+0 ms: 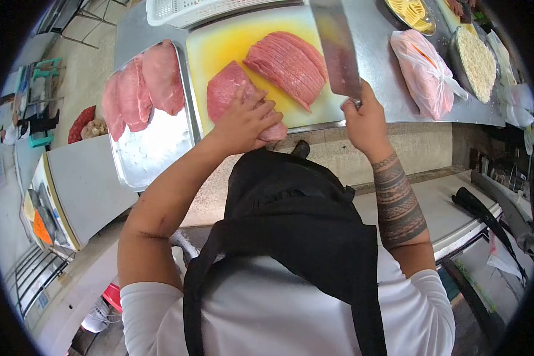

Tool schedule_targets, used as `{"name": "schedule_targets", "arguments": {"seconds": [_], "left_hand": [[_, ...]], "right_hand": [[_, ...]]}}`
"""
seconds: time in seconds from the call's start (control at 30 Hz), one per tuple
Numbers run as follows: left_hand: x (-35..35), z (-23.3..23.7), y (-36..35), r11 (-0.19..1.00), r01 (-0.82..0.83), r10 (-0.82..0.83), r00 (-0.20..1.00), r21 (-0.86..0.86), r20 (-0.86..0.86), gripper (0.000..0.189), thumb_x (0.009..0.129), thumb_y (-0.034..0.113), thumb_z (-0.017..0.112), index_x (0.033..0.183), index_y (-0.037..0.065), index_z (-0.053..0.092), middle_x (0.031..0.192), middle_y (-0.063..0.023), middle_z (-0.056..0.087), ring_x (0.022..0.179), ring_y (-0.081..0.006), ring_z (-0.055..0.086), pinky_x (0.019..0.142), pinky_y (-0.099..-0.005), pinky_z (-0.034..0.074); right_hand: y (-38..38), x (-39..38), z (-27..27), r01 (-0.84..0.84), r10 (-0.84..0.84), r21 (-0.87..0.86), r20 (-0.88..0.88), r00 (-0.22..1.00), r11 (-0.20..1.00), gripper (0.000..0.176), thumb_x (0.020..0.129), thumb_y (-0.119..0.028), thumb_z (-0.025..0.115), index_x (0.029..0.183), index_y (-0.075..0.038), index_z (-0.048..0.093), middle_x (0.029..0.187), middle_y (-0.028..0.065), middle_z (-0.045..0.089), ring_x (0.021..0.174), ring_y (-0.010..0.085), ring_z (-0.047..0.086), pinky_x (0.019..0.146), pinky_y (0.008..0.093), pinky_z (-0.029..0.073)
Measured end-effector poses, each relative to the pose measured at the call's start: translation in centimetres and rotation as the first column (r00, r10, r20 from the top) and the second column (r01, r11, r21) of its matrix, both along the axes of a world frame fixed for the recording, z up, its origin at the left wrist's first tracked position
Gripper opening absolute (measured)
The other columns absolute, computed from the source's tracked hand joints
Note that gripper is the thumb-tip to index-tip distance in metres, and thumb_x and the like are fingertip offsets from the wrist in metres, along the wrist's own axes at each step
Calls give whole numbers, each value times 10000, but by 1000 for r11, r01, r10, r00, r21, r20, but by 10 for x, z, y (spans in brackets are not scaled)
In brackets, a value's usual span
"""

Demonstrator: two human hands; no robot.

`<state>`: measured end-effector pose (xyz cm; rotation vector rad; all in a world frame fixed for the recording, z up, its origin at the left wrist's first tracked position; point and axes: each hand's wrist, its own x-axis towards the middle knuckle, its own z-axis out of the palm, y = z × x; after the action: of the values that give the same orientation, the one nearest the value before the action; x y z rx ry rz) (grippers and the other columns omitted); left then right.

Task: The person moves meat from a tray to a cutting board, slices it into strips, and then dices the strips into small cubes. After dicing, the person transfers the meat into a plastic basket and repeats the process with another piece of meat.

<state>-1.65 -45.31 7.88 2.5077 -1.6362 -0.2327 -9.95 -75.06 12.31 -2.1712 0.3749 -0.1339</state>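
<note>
My left hand (246,121) lies with its fingers spread on a piece of raw meat (225,89) at the near left of the cutting board (204,44). A second piece, cut into many thin slices (288,68), rests beside it on the right, the slices still leaning together. My right hand (365,118) is closed round the handle of a broad cleaver (341,59). Its blade points away from me over the board's right edge, apart from the meat. Most of the handle is hidden by my fingers.
Left of the board, a metal tray (154,151) carries more raw meat (139,89). A white plastic basket (190,9) stands behind the board. To the right are a tied plastic bag (424,77), a bowl of pale chopped food (474,62) and a dish of yellow slices (412,13).
</note>
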Motion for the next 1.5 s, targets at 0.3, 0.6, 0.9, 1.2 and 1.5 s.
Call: {"name": "schedule_targets", "arguments": {"seconds": [0.3,0.6,0.9,1.2,1.5], "left_hand": [[62,8,59,992,128,-128,992,14,6,690,754,503,846,1340,202,641,1372,-92,612,1390,-342,505,1247,-697,172],[99,12,3,960,-5,8,1000,-281,9,836,798,353,855,1524,131,503,1483,-153,530,1393,-377,496,1218,-568,342],[121,-5,-23,965,-3,4,1000,-262,5,714,748,266,887,1372,92,588,1346,-135,579,1248,-362,566,1033,-512,458],[138,0,-31,982,161,-176,970,-98,-167,588,712,231,903,1227,65,673,1142,-156,679,1148,-367,625,967,-491,494],[185,46,22,955,-295,229,680,25,-697,594,876,363,835,1322,4,676,1191,-130,745,1076,-248,707,954,-365,542]], "right_hand": [[-12,-41,-29,186,-213,-113,-306,928,976,200,985,-118,564,1065,65,547,898,334,670,896,512,681,778,549,530],[48,-50,-18,183,-269,-325,-242,932,928,244,993,-97,528,1166,71,487,900,313,684,823,481,701,739,522,562],[90,-37,-2,295,-454,-414,-364,813,861,284,980,-121,553,1190,51,469,976,350,688,934,537,674,826,610,536],[89,-34,-4,286,-453,-435,-348,821,854,272,973,-133,562,1164,44,485,960,346,691,946,529,678,839,608,534],[66,-39,-4,263,-376,-318,-378,846,911,271,973,-116,570,1171,48,487,1006,354,676,972,543,656,847,605,525]]}}
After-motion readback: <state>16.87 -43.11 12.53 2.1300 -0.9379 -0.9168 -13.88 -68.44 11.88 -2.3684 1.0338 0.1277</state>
